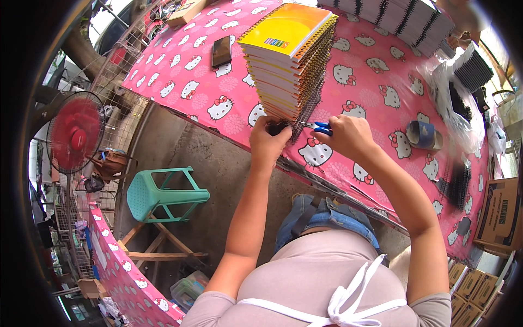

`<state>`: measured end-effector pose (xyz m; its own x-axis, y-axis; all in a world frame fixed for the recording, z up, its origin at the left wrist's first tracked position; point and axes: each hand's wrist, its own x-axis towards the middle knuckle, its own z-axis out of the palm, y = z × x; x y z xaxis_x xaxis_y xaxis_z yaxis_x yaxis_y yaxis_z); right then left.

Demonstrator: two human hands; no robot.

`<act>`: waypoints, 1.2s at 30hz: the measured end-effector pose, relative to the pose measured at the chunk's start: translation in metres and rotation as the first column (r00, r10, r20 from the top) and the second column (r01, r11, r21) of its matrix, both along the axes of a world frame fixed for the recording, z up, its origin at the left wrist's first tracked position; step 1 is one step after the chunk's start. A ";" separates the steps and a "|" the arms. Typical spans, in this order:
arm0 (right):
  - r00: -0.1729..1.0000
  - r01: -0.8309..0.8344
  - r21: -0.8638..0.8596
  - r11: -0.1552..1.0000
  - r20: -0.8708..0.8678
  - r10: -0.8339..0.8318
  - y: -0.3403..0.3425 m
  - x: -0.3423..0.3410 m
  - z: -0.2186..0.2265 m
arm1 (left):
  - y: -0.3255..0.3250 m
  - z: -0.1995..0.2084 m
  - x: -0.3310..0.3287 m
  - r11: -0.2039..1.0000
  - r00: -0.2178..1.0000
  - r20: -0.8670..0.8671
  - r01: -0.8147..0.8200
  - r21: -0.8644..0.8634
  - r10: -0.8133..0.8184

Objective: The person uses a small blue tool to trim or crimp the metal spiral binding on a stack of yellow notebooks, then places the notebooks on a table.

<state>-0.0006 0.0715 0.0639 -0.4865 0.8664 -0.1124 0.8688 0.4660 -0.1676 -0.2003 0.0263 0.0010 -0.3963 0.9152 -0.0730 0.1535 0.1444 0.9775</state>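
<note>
A tall stack of spiral notebooks (289, 32) with yellow and orange covers stands at the table's near edge, its dark wire coils facing right. At the stack's foot my left hand (268, 140) has thumb and fingers closed around a dark spiral coil (279, 128) at a notebook's lower corner. My right hand (350, 135) grips small blue-handled pliers (322, 129). Their metal tip reaches left to the coil's end, beside my left thumb. Exactly what the tip touches is too small to make out.
A pink patterned cloth covers the table (218, 131). A black phone (222, 52) lies left of the stack. Farther right are a tape-like roll (424, 135), black coils (456, 182) and plastic bags. Bound notebooks (403, 22) stand behind. A green stool (163, 191) and fan (76, 133) are left.
</note>
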 end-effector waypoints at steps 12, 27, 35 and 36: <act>0.999 0.025 -0.167 0.986 0.048 -0.017 0.001 -0.012 0.000 | -0.002 0.008 0.002 0.998 0.980 0.196 0.040 -0.042 -0.031; 0.997 -0.009 0.032 0.999 -0.082 0.012 0.002 -0.002 -0.029 | -0.003 -0.006 0.003 0.996 0.928 0.371 0.062 -0.067 -0.033; 0.954 -0.076 0.574 0.815 -0.196 0.228 0.004 0.015 -0.048 | -0.003 -0.013 -0.005 0.986 0.835 0.548 0.051 -0.161 0.047; 0.952 -0.086 0.615 0.783 -0.182 0.247 0.007 0.012 -0.049 | -0.003 -0.014 -0.001 0.991 0.851 0.524 0.043 -0.130 0.032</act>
